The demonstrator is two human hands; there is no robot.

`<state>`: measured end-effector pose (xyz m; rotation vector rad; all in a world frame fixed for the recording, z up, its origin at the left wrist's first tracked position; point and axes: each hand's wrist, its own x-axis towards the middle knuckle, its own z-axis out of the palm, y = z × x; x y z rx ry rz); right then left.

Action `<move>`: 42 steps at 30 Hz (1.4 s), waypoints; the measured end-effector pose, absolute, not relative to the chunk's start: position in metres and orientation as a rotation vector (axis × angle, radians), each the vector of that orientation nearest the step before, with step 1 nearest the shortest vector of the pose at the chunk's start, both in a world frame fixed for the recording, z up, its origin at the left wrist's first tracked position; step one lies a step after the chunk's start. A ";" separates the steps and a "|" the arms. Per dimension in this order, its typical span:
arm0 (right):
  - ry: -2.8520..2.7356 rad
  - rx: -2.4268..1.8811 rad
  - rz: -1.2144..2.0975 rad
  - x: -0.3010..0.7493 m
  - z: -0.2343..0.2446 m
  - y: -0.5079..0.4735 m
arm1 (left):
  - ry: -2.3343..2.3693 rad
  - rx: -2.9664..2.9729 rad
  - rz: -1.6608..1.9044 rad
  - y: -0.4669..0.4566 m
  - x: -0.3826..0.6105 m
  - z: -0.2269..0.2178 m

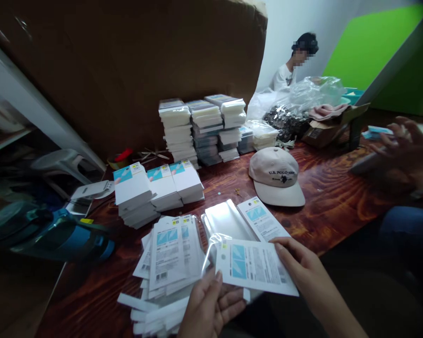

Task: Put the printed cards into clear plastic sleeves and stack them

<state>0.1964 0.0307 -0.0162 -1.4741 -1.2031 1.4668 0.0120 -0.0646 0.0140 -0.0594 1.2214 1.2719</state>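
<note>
A printed white card [257, 267] with blue pictures lies sideways between my hands. My right hand [301, 265] pinches its right end, thumb on top. At its left end my left hand [211, 303] is closed on a clear plastic sleeve [208, 256], whose edges are hard to make out around the card. Just beyond are a stack of clear sleeves [227, 220] and another printed card [262, 218]. On the left, a loose pile of sleeved cards [167, 258] has white strips sticking out at its near end.
Behind stand card stacks [134, 192] and taller packed stacks [178, 131]. A beige cap [277, 176] sits right of them, and a blue bottle [66, 237] is at the left. A co-worker's hands [407, 145] are at the right; another person [285, 72] sits behind plastic bags [303, 96].
</note>
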 end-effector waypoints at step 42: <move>-1.633 -1.860 0.376 0.203 -0.054 0.053 | 2.962 1.378 0.755 -0.086 -0.069 -0.002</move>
